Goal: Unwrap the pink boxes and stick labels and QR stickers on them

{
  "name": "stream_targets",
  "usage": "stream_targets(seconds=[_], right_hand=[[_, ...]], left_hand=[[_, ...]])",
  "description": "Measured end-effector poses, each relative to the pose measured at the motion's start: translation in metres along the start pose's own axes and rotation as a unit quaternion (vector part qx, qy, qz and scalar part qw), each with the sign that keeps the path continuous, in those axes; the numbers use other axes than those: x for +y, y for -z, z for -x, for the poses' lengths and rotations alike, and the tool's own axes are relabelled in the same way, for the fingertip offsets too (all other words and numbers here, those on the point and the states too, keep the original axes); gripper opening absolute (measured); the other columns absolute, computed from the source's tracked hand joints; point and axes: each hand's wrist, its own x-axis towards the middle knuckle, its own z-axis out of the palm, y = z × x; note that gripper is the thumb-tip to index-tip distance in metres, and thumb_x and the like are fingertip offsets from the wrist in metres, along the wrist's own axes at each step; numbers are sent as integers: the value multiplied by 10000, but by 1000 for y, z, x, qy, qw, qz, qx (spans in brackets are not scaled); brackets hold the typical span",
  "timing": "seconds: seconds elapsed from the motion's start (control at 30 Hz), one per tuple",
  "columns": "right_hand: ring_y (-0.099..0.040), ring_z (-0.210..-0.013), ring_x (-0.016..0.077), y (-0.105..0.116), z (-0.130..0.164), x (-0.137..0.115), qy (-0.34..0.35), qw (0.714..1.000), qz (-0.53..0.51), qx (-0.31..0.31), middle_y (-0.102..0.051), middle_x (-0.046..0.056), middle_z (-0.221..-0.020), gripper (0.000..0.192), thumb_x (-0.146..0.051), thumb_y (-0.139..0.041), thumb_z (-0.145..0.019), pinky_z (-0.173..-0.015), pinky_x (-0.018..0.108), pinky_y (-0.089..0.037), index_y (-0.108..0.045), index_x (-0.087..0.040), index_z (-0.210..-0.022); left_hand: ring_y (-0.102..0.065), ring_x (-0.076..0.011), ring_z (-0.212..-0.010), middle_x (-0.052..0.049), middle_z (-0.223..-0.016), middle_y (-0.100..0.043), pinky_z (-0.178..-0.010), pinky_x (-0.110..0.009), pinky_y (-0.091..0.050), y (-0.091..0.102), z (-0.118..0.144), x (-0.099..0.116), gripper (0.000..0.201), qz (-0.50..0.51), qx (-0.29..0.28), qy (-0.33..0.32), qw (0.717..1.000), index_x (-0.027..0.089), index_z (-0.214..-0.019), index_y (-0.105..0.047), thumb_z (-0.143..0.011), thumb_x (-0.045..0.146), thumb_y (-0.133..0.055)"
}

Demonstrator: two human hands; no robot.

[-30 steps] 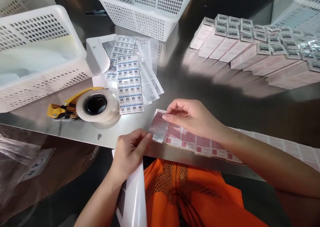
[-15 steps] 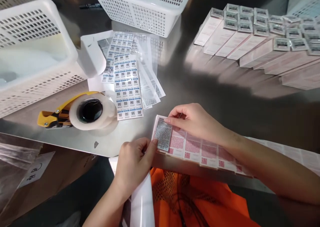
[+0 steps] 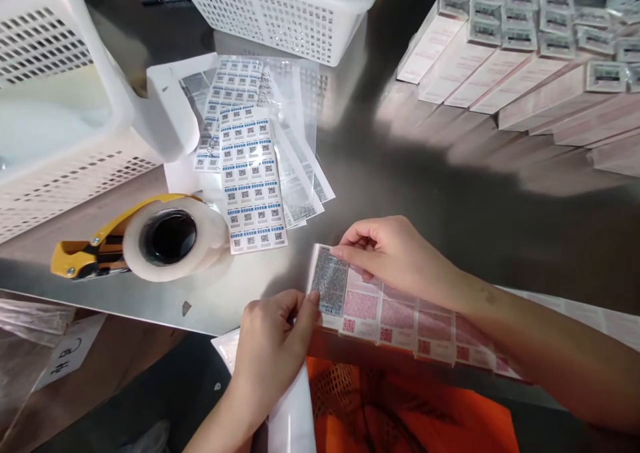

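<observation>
Both hands pinch one grey label (image 3: 329, 281) onto the leftmost of a row of pink boxes (image 3: 400, 316) at the near edge of the steel table (image 3: 450, 193): left hand (image 3: 273, 346) low, right hand (image 3: 395, 253) on top. Beyond: one tape dispenser (image 3: 150, 240), label sheets (image 3: 250, 173), three white baskets (image 3: 280, 6), perhaps a dozen stacked cartons (image 3: 500, 66).

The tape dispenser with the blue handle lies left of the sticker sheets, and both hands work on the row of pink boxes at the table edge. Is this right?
Not quite: in the head view the tape dispenser has a yellow handle, not blue. It does lie left of the sticker sheets, and the left hand and right hand work on the row of pink boxes.
</observation>
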Motion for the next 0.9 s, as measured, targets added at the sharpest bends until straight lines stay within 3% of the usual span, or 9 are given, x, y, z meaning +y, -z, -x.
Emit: stream_targets(seconds=[0.9], right_hand=[[-547,-525,95,-3,0,-9,-36,998,45,30,-662,-25,-603,197,-340,-672,-854,-505,234,-374,-714,-190,-733]], left_hand=[[-409,-81,-446,28,-465,-495,-457,-222,-276,-4,-5,-1,472,29,-3,10,1000,165,-558,-619,-939,424,-519]])
